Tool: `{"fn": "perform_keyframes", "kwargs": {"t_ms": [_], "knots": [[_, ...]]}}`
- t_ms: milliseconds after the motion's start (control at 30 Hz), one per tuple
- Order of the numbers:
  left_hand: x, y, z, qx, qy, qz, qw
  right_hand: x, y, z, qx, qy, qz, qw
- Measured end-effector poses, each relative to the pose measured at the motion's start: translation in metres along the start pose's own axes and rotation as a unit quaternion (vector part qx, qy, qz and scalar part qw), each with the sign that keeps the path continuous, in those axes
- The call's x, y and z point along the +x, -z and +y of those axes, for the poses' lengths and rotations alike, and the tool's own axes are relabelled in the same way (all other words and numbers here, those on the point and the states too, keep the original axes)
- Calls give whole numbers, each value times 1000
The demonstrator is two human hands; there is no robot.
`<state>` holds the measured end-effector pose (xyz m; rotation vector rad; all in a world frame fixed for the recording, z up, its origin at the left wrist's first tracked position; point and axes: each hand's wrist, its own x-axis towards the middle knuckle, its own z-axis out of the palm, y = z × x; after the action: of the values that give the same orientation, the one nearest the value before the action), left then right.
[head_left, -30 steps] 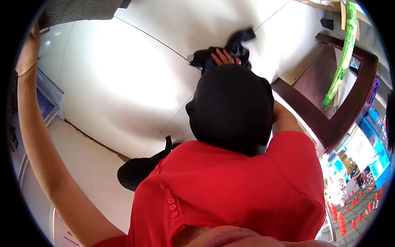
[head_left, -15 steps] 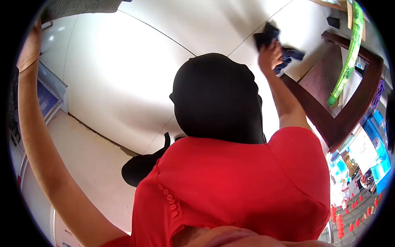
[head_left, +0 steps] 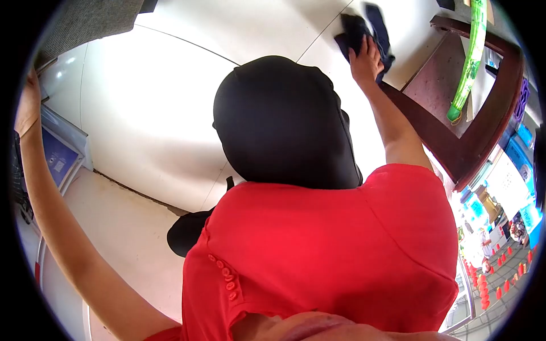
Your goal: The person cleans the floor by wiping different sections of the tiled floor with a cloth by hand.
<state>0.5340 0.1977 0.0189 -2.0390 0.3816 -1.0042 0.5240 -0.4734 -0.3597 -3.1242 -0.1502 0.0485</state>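
Here, dark cloth under right grip, extending beyond

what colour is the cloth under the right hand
Dark navy, nearly black: the cloth under the right hand shows best in the head view.

I have a glossy white tiled floor on my feed, with bright glare over its left part and thin dark joints between the tiles. Toward the floor's far right corner I see a crumpled dark navy cloth lying on it; one flap is blurred, and I can't tell whether that part touches down. Just beside the cloth, along the right edge, sits a dark brown wooden frame, though I can't make out how it meets the tiles. A chipped seam marks the near left edge, with a beige slab adjoining.
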Motion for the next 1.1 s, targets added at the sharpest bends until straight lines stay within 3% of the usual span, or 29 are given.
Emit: {"fn": "perform_keyframes", "kwargs": {"t_ms": [133, 233, 267, 333, 367, 400, 433, 467, 500, 533, 600, 633, 667, 700, 733, 767, 800, 833, 867, 900, 1000, 1033, 1100], "knots": [[-6, 3, 4, -6, 11, -7, 1000, -73, -8, -4, -55, -79, -36, 995], [-16, 16, 9, 147, 4, -123, 981, -132, -10, -34, -14, -121, -80, 989], [-7, 23, 16, 208, 28, -283, 936, -148, -13, -41, 3, -130, -94, 987], [0, 24, 17, 254, 68, -431, 863, -168, -9, -52, 82, -122, -185, 972], [3, 18, 11, 116, 40, -233, 965, -178, -38, -44, 135, -42, -170, 975], [4, 14, 5, -21, 6, -13, 1000, -178, -65, -32, 187, 41, -153, 970], [19, 32, 16, 87, 107, -248, 959, -152, -53, -31, 182, 41, -140, 972], [34, 50, 26, 207, 130, -490, 837, -129, -41, -35, 234, 67, -142, 959], [26, 47, 19, 78, 76, -286, 952, -113, -29, -43, 290, 95, -148, 941], [17, 45, 8, -52, 14, -66, 996, -83, 27, -60, 346, 70, -112, 929], [15, 36, -14, 38, -29, -53, 997, -35, 66, -65, 319, 26, -30, 947], [18, 36, -22, -21, 9, 17, 1000, -16, 61, -57, 332, -4, 13, 943], [23, 34, -28, -80, 46, 88, 992, 0, 54, -45, 274, -16, -15, 962], [36, 32, -30, 39, 178, -23, 983, 8, 46, -47, 154, -44, -58, 985], [49, 30, -32, 228, 269, -203, 913, 10, 37, -50, 30, -72, -103, 992], [61, 27, -34, 353, 285, -384, 805, 6, 16, -54, -33, -77, -135, 987], [64, 33, -39, 258, 229, -292, 892, -1, -5, -63, -16, -74, -56, 996], [66, 39, -43, 161, 151, -217, 951, -4, -11, -79, 7, -56, -58, 997], [43, 26, -53, 14, 8, 62, 998, -13, -12, -93, 27, -41, -62, 997], [40, 27, -33, -33, 58, 7, 998, -27, -14, -105, 19, -47, -62, 997], [35, 9, -33, 16, 25, 36, 999, -68, -23, -151, 96, 225, 1, 970], [37, 14, -28, 12, 24, 37, 999, -71, -11, -162, 119, 273, -37, 954], [45, 35, -12, -4, 107, -47, 993, -73, 4, -180, 156, 344, -103, 920]]}}
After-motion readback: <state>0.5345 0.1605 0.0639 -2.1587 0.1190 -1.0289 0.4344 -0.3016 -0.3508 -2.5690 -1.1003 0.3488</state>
